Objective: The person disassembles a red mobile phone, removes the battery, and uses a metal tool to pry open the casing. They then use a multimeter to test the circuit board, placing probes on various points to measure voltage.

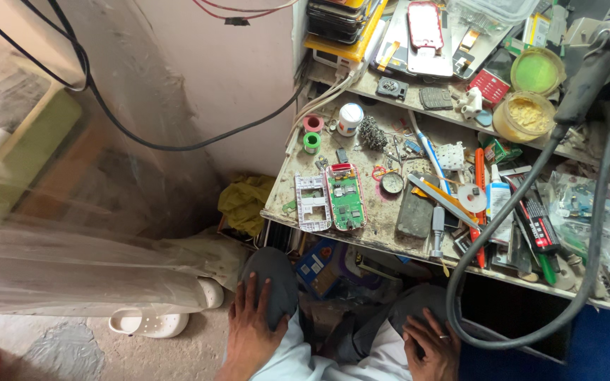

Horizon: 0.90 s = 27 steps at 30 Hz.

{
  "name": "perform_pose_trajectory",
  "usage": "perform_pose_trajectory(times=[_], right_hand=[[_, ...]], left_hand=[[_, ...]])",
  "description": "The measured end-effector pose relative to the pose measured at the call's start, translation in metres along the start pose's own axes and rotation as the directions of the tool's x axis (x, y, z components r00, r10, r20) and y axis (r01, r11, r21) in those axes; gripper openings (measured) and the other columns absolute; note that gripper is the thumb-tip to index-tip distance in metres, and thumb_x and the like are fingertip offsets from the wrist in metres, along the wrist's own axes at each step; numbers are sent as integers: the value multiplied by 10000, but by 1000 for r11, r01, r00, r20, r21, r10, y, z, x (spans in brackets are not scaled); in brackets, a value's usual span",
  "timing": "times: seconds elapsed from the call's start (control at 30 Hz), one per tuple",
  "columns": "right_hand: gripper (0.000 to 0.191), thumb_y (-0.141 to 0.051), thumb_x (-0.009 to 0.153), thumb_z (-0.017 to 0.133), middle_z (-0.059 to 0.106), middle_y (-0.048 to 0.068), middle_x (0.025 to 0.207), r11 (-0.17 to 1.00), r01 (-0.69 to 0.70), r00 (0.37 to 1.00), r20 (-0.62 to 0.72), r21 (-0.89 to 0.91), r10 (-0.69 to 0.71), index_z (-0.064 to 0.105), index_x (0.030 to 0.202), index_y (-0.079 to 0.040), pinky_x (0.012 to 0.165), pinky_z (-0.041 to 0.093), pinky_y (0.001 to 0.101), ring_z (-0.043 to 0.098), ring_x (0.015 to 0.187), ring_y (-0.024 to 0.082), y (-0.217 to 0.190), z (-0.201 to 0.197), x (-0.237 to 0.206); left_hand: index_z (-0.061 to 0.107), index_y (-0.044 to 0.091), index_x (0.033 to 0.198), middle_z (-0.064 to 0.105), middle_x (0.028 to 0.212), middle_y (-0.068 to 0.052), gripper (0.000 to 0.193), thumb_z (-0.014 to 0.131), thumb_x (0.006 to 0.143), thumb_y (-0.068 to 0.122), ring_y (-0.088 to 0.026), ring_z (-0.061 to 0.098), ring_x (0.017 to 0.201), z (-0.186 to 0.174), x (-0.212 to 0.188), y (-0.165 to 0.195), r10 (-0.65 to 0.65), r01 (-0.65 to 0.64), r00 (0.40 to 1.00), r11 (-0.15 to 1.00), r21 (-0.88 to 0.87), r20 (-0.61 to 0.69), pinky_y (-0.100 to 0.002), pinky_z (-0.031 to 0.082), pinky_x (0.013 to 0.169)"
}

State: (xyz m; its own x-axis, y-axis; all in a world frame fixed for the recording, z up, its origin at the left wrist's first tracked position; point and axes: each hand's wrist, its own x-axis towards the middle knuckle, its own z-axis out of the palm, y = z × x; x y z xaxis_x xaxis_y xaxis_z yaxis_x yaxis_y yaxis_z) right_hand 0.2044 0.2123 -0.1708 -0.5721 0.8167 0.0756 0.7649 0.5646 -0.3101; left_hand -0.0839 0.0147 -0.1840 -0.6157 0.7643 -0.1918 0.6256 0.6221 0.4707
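Cluttered and dusty, a small repair bench (383, 222) stands against a pale wall, with a bare concrete floor below. Near the bench's front edge lies an opened phone: a green circuit board (346, 197) touching a white plastic frame (312, 202) on its left. Behind the board sit a white jar (350, 118) and small wire spools. A thick grey cable (531, 204) loops off the bench's right side. Below the front edge, the left hand (254, 321) rests flat on a knee, fingers spread, holding nothing. The right hand (432, 346) lies open on the other knee, empty.
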Motion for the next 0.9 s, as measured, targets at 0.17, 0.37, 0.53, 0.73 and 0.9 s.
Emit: perform_pose_trajectory(times=[0.17, 0.37, 0.53, 0.73, 0.9], right_hand=[[176, -269, 772, 754, 777, -62, 1122, 1000, 13, 1000, -11, 6, -13, 818, 927, -216, 1203, 260, 510, 546, 1354, 175, -2, -2, 1], [164, -252, 747, 764, 785, -64, 1100, 999, 27, 999, -48, 17, -26, 812, 902, -225, 1191, 291, 503, 574, 1331, 175, -2, 2, 4], [176, -249, 734, 764, 778, -61, 1089, 993, 116, 987, -114, 26, -112, 800, 903, -220, 1172, 294, 517, 588, 1301, 192, 1, 3, 3], [172, -238, 742, 755, 774, -68, 1090, 991, 124, 980, -161, 38, -117, 792, 909, -226, 1181, 304, 514, 596, 1301, 184, 1, 6, 4], [183, -228, 726, 768, 775, -61, 1092, 993, 104, 987, -126, 50, -97, 795, 907, -225, 1154, 316, 504, 608, 1283, 189, 2, 6, 8]], left_hand=[[374, 121, 1550, 190, 1670, -194, 927, 768, 765, 418, -459, 181, 1480, -2, 0, 1, -11, 11, 1000, 1000, -6, 9, -604, 267, 1136], [373, 131, 1550, 187, 1674, -186, 927, 774, 763, 413, -456, 179, 1481, -1, 4, 1, -27, 27, 999, 1000, -5, 24, -607, 265, 1135], [385, 127, 1545, 206, 1668, -190, 926, 777, 754, 407, -460, 202, 1467, 0, 2, 0, 3, -4, 1000, 1000, -27, -23, -594, 273, 1132], [393, 121, 1539, 220, 1663, -192, 925, 781, 746, 399, -460, 216, 1461, 2, 5, 0, 16, -18, 999, 999, -29, -42, -579, 274, 1133], [417, 120, 1521, 239, 1655, -195, 907, 783, 740, 400, -462, 234, 1456, 6, 8, 1, 21, -23, 997, 999, -27, -69, -577, 285, 1123]])
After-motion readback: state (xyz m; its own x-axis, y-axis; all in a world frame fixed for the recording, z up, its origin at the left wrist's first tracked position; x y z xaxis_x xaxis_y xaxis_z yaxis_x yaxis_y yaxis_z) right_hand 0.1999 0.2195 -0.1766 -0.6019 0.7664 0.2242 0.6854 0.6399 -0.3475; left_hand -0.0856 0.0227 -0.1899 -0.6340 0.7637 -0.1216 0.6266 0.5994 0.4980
